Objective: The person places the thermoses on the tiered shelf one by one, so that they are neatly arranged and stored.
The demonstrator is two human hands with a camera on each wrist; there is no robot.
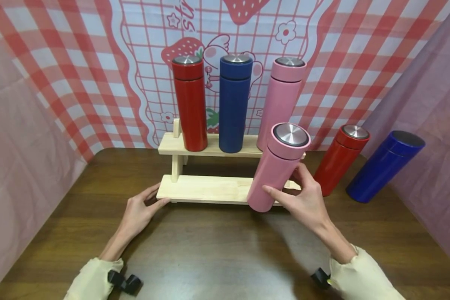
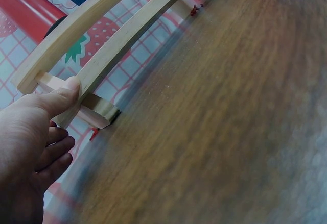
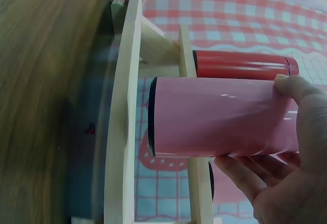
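My right hand [image 1: 307, 200] grips a pink thermos bottle [image 1: 275, 171], thumb on the near side and fingers round the far side. The bottle leans to the right, its base close over the front edge of the lower shelf; the right wrist view shows a gap between base [image 3: 152, 117] and shelf [image 3: 122, 112]. My left hand [image 1: 136, 212] pinches the left end of the two-tier wooden stand [image 1: 202, 187], thumb [image 2: 66, 94] on the lower shelf's end. On the upper shelf stand a red bottle [image 1: 190, 108], a dark blue bottle [image 1: 234, 108] and another pink bottle [image 1: 281, 98].
Right of the stand, a red bottle [image 1: 341, 160] and a bright blue bottle [image 1: 384, 166] stand on the brown wooden table [image 1: 195, 250]. A checked strawberry-print cloth [image 1: 86, 75] hangs behind. Pink cloth [image 1: 15, 146] borders both sides.
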